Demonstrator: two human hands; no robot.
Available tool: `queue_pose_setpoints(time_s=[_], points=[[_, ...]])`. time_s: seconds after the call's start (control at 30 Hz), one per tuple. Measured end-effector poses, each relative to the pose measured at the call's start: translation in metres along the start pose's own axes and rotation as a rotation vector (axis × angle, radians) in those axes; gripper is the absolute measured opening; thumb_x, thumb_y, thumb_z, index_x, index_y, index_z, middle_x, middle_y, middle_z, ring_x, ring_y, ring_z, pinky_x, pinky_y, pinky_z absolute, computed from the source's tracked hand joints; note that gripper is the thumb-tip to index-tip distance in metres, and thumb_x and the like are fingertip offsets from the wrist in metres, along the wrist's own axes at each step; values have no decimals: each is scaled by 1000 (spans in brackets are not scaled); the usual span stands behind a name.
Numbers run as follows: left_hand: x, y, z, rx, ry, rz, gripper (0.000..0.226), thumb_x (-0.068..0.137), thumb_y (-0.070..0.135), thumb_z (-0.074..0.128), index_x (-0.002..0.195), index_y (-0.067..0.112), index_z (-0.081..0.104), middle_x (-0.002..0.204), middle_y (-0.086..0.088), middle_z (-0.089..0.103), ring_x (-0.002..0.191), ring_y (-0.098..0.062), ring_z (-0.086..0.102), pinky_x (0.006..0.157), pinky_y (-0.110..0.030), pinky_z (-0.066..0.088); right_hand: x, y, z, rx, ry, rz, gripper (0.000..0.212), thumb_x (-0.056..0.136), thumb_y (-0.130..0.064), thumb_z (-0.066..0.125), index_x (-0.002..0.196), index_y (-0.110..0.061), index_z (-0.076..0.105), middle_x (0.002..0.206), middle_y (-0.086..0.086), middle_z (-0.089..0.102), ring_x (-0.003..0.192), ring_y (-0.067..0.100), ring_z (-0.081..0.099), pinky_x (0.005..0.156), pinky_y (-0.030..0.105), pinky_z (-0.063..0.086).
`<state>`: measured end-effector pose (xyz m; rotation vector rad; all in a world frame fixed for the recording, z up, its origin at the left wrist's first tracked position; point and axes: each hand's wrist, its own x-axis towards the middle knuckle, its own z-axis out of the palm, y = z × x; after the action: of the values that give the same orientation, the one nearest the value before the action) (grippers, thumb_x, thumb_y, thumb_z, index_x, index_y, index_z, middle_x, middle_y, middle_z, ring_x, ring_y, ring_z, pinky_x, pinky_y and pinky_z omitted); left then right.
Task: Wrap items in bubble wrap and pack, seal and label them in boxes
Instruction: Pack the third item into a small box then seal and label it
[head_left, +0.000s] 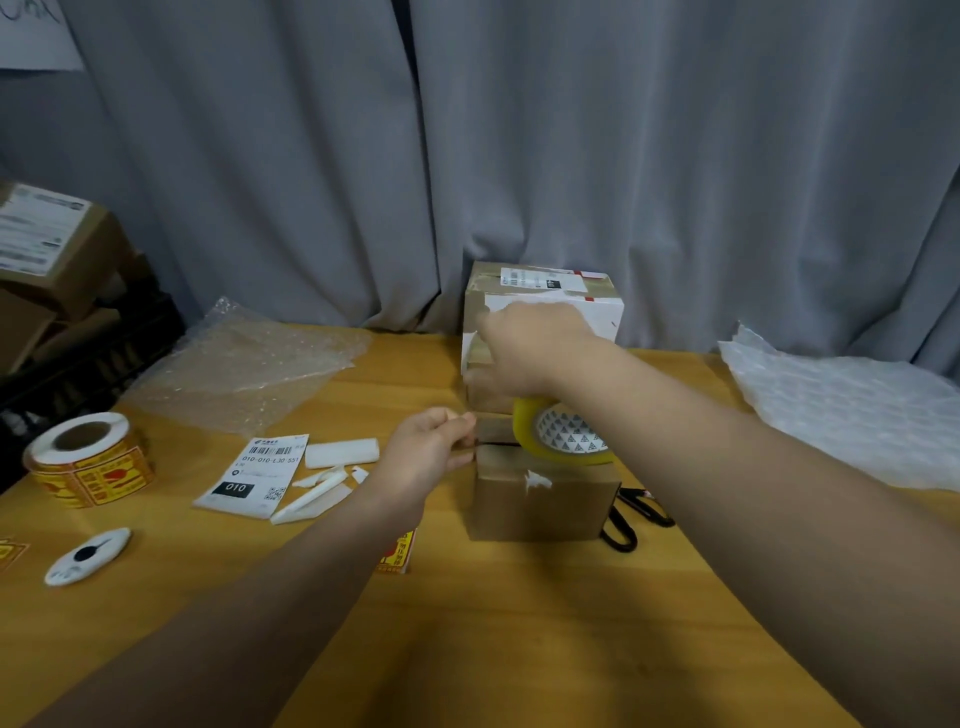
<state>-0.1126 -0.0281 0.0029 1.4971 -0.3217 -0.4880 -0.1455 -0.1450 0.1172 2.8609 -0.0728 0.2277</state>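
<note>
We face a grey curtain (649, 156) falling in heavy folds across the whole back. Before it stands a yellowish wooden table (519, 623) in dim, even light. A white sheet (36, 36) hangs top left.

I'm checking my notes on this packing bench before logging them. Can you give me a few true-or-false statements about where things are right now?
1. The yellow tape roll sits on top of the brown box nearest the person. True.
2. The scissors lie left of that box. False: they lie on its right.
3. The sticker roll stands at the left of the table. True.
4. The shipping label is stuck on the brown box. False: it lies flat on the table, left of the box.
5. The left hand pinches at the box's top left edge. True.
</note>
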Motion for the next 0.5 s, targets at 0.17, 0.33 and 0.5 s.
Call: queue_pose_setpoints(time_s=[0.17,0.33,0.5], points=[[0,-1,-4,-286,67,-127,8,97,5,48,90,2,50,90,-15,58,94,-25,61,77,-30,54,-12,22,7,282,169,160,36,88,-55,47,85,-21,58,90,2,61,87,25,54,64,32,34],[-3,-8,-3,-293,106,-169,9,96,4,47,92,-2,52,93,-19,63,90,-25,64,77,-30,53,-28,37,36,946,223,256,56,79,-59,60,81,-3,62,72,15,57,70,24,57,65,35,45],[0,-12,-6,-290,126,-189,15,95,3,37,101,-3,49,98,-24,64,88,-26,67,70,-28,57,-23,24,27,809,209,226,37,81,-46,61,66,-11,60,65,5,56,69,19,53,59,31,38]])
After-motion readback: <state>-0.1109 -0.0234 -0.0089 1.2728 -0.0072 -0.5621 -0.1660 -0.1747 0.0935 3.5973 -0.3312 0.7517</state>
